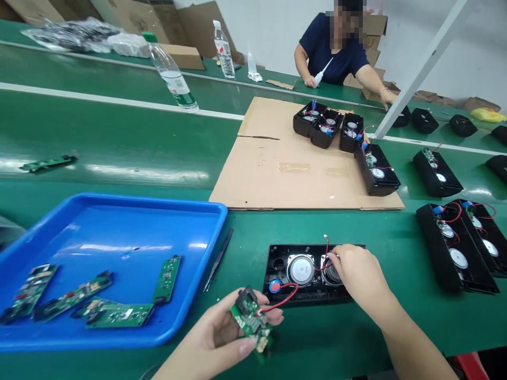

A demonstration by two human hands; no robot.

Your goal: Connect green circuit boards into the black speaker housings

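My left hand (227,338) holds a green circuit board (253,319) by its edges, just in front of a black speaker housing (273,298). A red wire (285,302) runs from this board to a round blue-topped part (274,285) inside the housing. Two round speaker drivers sit in it; the left driver (301,270) shows whole, the right one is partly behind my fingers. My right hand (354,269) is closed over the right driver, pinching a thin red-and-black wire (320,268). A white plug (326,236) tops a wire standing above the housing's back edge.
To the left, a blue tray (130,211) contains several circuit boards; tweezers (219,258) lie beside it. Several speaker housings (378,169) stand on a cardboard sheet (269,169) and further right. Across the line, a person (336,47) holds a white nozzle bottle (318,79). A white post (423,68) rises at right.
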